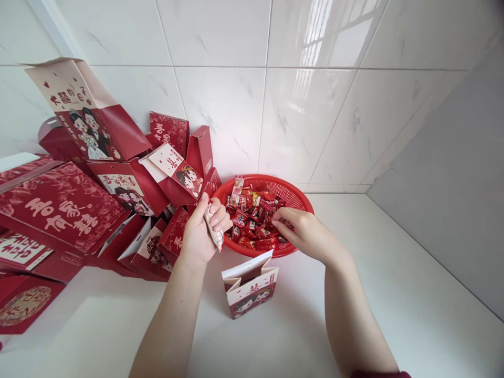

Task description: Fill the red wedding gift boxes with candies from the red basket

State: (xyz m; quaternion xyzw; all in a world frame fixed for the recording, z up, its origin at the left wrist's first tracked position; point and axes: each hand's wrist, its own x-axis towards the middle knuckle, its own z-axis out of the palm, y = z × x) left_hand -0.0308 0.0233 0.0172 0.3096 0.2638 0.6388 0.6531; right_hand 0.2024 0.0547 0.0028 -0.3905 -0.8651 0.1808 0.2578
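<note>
Apparently early: sweets are being gathered, and none is seen boxed yet.
Left of the fingers, red boxes (129,184) are heaped; a pale wrapped sweet (213,231) is pinched in the left hand (200,233); below the fingertips an open box (250,286) is stood, contents unseen; fingers of the right hand (305,233) are pressed together among candies (254,220) in the red basket (293,191), grip not discernible.

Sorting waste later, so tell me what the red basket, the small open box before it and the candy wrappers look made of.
Red basket: likely moulded plastic, matte, its wall finely perforated. Small open box: printed card, thin creased flaps, white inside. Candy wrappers: seemingly glossy film or foil, crinkled with glints; too small to tell which.
</note>
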